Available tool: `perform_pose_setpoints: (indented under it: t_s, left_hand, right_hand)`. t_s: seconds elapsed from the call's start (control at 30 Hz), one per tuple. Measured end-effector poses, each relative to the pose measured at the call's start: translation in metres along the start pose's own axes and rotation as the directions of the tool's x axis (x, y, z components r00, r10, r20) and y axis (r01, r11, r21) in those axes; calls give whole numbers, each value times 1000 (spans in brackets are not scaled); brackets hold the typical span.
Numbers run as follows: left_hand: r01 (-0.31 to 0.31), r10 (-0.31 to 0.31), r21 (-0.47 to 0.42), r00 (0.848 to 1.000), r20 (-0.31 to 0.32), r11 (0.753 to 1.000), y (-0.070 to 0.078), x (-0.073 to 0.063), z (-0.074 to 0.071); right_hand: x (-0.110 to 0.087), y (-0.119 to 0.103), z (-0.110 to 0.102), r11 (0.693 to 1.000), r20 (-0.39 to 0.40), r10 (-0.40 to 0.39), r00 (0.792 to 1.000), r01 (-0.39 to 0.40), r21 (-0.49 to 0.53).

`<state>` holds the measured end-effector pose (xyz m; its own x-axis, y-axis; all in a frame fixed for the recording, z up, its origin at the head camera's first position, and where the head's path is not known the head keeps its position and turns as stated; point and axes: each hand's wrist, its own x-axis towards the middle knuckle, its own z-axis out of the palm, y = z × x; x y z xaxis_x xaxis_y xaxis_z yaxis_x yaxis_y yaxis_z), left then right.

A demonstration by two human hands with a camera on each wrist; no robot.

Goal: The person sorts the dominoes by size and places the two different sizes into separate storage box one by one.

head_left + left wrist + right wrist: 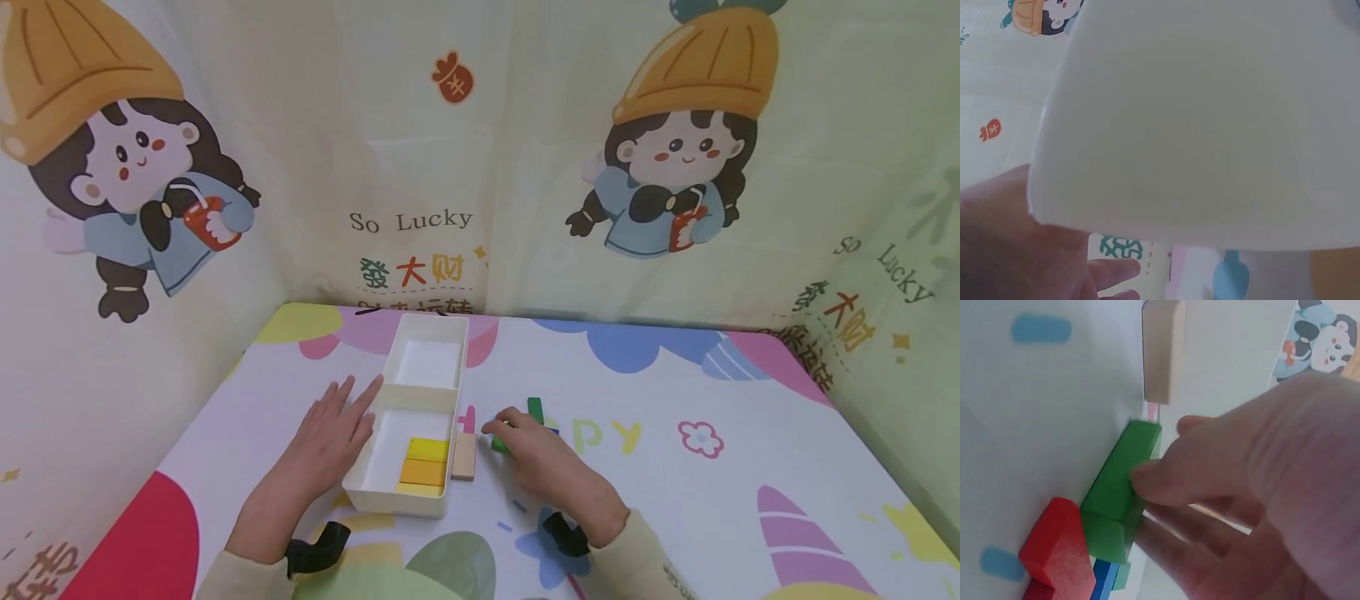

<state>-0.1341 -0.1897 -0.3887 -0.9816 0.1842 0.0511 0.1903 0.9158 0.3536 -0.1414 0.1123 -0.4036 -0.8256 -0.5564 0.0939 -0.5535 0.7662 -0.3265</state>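
Note:
My left hand (326,437) lies along the left rim of a white two-compartment box (423,389), fingers spread and fairly straight. In the left wrist view the box's outer wall (1179,137) covers most of the picture, with part of the left hand (1022,244) below it. My right hand (536,454), right of the box, pinches a long green block (1122,469), thumb on one side and fingers behind it. A red block (1060,544) sits right against the green one's end. In the near compartment lie a yellow block (428,450), an orange block (422,472) and a pale yellow block (419,490).
A plain wooden block (463,457) lies along the box's right wall. Beyond the right hand lies another green block (535,410), and a blue block (1105,580) shows beside the red one. A printed cloth (645,500) covers the table, with patterned curtains (525,167) behind.

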Motion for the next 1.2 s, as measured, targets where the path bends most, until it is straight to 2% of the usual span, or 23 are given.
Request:
perform_pose_setpoints:
  t_s: [0.27,0.6,0.93,1.2]
  left_hand:
    - [-6,6,23,1000,-13,1000,2,0,-1]
    - [-5,8,79,999,-39,997,1,-1,-3]
    - [5,-3,88,1000,-27,996,2,-3,-8]
    - [16,-15,66,1000,-9,998,2,-2,-6]
  right_hand:
    - [0,1,2,999,-14,39,999,-39,-24]
    - [4,0,2,998,-1,57,998,-57,9]
    - [7,0,2,995,10,99,995,-100,10]
    - [6,1,1,997,6,82,997,-82,8]
